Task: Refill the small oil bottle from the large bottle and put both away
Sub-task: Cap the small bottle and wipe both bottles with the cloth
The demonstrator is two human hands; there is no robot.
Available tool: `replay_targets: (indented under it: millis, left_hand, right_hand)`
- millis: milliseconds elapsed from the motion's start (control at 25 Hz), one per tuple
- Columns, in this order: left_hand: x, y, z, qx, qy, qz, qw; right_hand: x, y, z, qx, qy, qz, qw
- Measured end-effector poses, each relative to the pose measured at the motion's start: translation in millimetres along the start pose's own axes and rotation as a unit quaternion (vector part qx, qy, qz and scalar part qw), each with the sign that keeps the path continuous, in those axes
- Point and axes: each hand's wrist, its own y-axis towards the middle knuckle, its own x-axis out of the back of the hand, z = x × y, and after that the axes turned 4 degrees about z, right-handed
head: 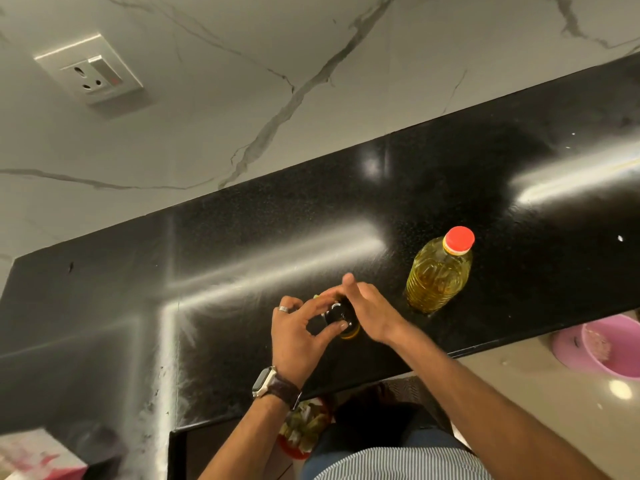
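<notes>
on black counter, left hand and right hand pinch small bottle.

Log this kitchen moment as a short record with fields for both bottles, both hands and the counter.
small bottle: on the counter between both hands, dark cap on
large bottle: upright, red cap on, to the right of the hands, untouched
left hand: fingers on the small bottle's cap
right hand: against the small bottle's side
counter: black, glossy
floor item: pink tub
</notes>
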Motion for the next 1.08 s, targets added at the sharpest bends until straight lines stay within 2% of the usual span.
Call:
replay_targets:
  millis: [80,160,240,360,400,480,560,640,720,880,1080]
  left_hand:
    - [0,-1,1,0.006,0.003,-0.004,1.0]
    - [0,-1,1,-0.003,0.011,0.002,1.0]
    - [1,0,1,-0.004,0.013,0.009,1.0]
    - [-2,-1,5,-0.002,0.003,0.006,1.0]
    - [-3,-1,7,0.0,-0.001,0.007,1.0]
    - [-3,-2,7,-0.006,0.001,0.01,1.0]
    - [0,-2,3,-0.008,0.004,0.007,1.0]
    - [2,-1,1,-0.007,0.009,0.001,1.0]
    - [2,-3,-3,-0.005,0.006,0.001,1.0]
    - [7,2,-7,-0.011,-0.007,0.015,1.0]
    - [10,4,-16,-0.044,-0.025,0.04,0.998]
  right_hand:
    - [6,18,0,-0.041,-0.048,0.067,0.996]
    - [6,21,-9,-0.077,-0.057,0.085,0.992]
    - [0,9,-25,-0.09,-0.041,0.05,0.994]
    - [-20,-15,-42,-0.11,-0.007,-0.075,0.991]
    - [-29,-22,-45,-0.126,0.042,-0.112,0.985]
    - [-42,-30,-40,-0.208,0.223,-0.155,0.94]
    - [-46,-33,-28,-0.273,0.412,-0.161,0.855]
    - [-44,-37,-17,-0.279,0.524,-0.15,0.791]
    - [-42,-49,-8,-0.264,0.57,-0.144,0.764]
    - [-23,-74,-15,-0.227,0.562,-0.168,0.778]
    - [-7,-104,-48,-0.289,0.52,-0.166,0.786]
